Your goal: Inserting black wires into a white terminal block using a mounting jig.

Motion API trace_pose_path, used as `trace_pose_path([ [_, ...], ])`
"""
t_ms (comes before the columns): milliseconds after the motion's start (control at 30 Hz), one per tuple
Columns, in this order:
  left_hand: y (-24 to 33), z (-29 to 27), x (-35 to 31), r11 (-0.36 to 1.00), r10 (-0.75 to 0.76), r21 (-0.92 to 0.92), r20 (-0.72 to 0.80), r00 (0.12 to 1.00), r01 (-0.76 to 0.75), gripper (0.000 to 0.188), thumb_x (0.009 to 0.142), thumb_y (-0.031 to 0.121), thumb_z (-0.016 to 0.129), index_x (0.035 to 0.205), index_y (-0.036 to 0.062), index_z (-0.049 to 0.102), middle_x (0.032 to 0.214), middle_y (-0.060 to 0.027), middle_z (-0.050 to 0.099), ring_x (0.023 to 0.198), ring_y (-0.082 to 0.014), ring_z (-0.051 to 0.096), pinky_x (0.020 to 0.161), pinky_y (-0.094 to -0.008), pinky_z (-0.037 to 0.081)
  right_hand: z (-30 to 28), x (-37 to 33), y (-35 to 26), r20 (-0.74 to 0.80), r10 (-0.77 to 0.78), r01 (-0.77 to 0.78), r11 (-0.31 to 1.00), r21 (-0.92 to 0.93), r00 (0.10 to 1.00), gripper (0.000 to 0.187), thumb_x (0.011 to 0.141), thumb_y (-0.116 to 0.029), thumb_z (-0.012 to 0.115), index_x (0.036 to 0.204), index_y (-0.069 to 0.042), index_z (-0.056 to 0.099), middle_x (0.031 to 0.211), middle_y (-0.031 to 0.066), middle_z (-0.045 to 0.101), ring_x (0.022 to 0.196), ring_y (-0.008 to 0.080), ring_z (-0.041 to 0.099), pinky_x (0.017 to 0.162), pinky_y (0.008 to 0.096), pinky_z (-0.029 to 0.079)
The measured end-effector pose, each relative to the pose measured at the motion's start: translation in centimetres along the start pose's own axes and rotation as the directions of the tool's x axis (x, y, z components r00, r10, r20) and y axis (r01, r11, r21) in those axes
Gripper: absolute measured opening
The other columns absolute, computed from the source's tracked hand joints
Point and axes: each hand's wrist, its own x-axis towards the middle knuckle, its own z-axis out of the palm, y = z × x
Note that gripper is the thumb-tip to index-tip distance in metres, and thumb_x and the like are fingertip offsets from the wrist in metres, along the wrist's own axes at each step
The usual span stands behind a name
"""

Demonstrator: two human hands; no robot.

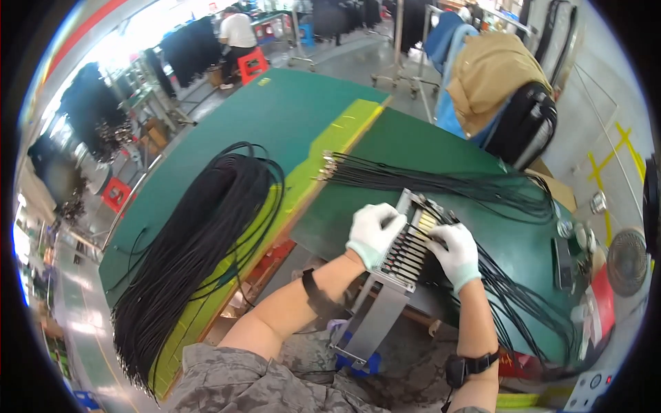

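Note:
A long grey metal fixture (385,303) with a row of slots lies across the near edge of the green table (289,117). Several black cables (509,296) sit in its slots, plugs side by side. My left hand (372,232), in a white glove, rests on the left side of the slotted part. My right hand (456,252), also gloved, presses on the cables at the right side, fingers pinching one cable end. A row of loose cable ends (328,167) lies further back on the table.
A thick bundle of black cables (200,241) drapes over the table's left part and a yellow strip (323,155). A black chair with a tan jacket (492,76) stands at the far right. A person sits on a red stool (252,63) in the distance. Small objects (575,241) lie at right.

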Motion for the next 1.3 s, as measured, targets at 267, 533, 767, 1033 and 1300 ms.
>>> trace_pose_path([
  [267, -1.1, -0.3, 0.4, 0.983, 0.049, 0.180, -0.014, 0.999, -0.046, 0.018, 0.084, 0.023, 0.063, 0.091, 0.0082, 0.068, 0.092, -0.0088, 0.067, 0.093, -0.0284, 0.060, 0.085, -0.0388, 0.045, -0.1, 0.9, 1.9, -0.034, -0.078, 0.065, 0.958, -0.281, 0.996, 0.012, 0.079, -0.022, 0.066, 0.084, -0.012, 0.069, 0.077, 0.0066, 0.065, 0.082, 0.0294, 0.058, 0.076, 0.0392, 0.046],
  [533, -1.9, 0.1, 0.2, 0.972, 0.016, 0.230, 0.082, 0.996, -0.035, 0.019, 0.087, 0.023, 0.057, 0.097, 0.0126, 0.069, 0.097, -0.0055, 0.067, 0.101, -0.0263, 0.058, 0.093, -0.0384, 0.040, 0.2, 0.7, 2.3, 0.009, 0.012, -0.009, 0.955, -0.298, 1.000, 0.014, 0.083, -0.023, 0.062, 0.085, -0.011, 0.069, 0.078, 0.0080, 0.065, 0.082, 0.0304, 0.057, 0.076, 0.0398, 0.046],
  [767, -2.2, 0.1, 0.2, 0.970, -0.008, 0.242, 0.113, 0.994, -0.019, 0.019, 0.088, 0.025, 0.055, 0.098, 0.0159, 0.069, 0.100, -0.0027, 0.066, 0.105, -0.0232, 0.055, 0.098, -0.0386, 0.034, 0.5, 1.0, 1.7, 0.016, 0.014, -0.008, 0.950, -0.312, 1.000, 0.016, 0.084, -0.026, 0.060, 0.083, -0.012, 0.067, 0.080, 0.0093, 0.067, 0.081, 0.0310, 0.059, 0.075, 0.0416, 0.047],
  [1033, 0.5, 1.2, -0.8, 0.829, 0.268, 0.405, 0.316, 0.910, -0.385, 0.030, 0.084, 0.037, 0.061, 0.110, 0.0247, 0.069, 0.117, -0.0098, 0.059, 0.120, -0.0369, 0.044, 0.103, -0.0463, 0.032, 1.4, 0.9, 1.9, 0.031, 0.037, -0.025, 0.943, -0.331, 0.999, 0.017, 0.083, -0.025, 0.061, 0.083, -0.010, 0.068, 0.078, 0.0098, 0.065, 0.082, 0.0321, 0.058, 0.077, 0.0415, 0.047],
  [1300, 1.1, 1.4, -1.1, 0.894, 0.163, 0.302, 0.468, 0.869, -0.331, 0.028, 0.082, 0.036, 0.066, 0.109, 0.0290, 0.070, 0.109, -0.0082, 0.057, 0.123, -0.0409, 0.038, 0.104, -0.0488, 0.032, -2.2, 0.3, 5.2, -0.117, 0.105, -0.137, 0.939, -0.315, 0.988, 0.018, 0.081, -0.031, 0.064, 0.083, -0.014, 0.069, 0.082, 0.0076, 0.065, 0.085, 0.0295, 0.058, 0.078, 0.0394, 0.047],
])
